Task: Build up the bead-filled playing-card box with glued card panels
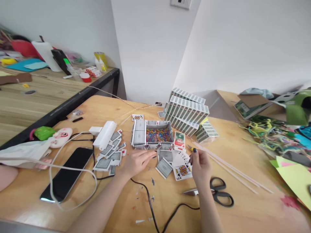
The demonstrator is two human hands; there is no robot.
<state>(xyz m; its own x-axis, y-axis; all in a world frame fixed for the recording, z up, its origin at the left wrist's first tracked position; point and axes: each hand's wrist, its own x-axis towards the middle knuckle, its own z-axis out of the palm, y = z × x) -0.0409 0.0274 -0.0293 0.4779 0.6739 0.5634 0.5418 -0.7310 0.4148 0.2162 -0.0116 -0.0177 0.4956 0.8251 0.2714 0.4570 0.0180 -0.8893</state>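
My left hand lies low over the table, palm down, fingers stretched toward the right and nothing seen in them. Just beyond it stands an open box covered in grey-backed playing cards, with a colourful patterned inside. My right hand is closed on a small yellow-tipped tool, mostly hidden by the fingers. Beside that hand lie face-up cards, one a king of spades. Grey-backed cards lie between my hands. A red card pack stands right of the box.
Stacked card packs rise behind. Black-handled scissors lie by my right forearm, clear sticks beyond. Cut cards, a white power strip and a phone sit left. A black cable crosses the front.
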